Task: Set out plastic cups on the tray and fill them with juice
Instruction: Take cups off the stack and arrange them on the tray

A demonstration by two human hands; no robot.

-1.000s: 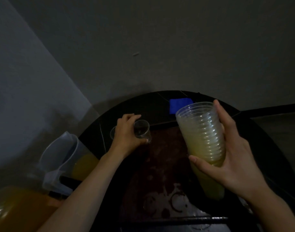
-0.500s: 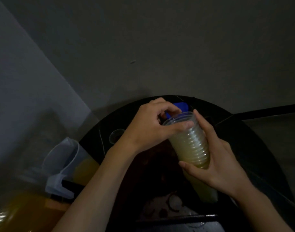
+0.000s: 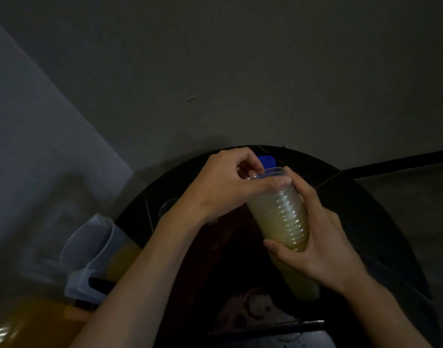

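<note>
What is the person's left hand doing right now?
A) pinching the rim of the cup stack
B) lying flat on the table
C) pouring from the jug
A: the left hand pinches the top rim of the stack of cups, which the right hand grips lower down.

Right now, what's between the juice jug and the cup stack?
Head view: the left hand and forearm, fingers pinching the rim of the cup stack, plus one clear cup beyond the wrist, nearer the juice jug.

I see a dim home corner; plain walls (image 3: 240,71) meet behind a round black table (image 3: 366,209); a juice pitcher (image 3: 95,247) by its left edge.
</note>
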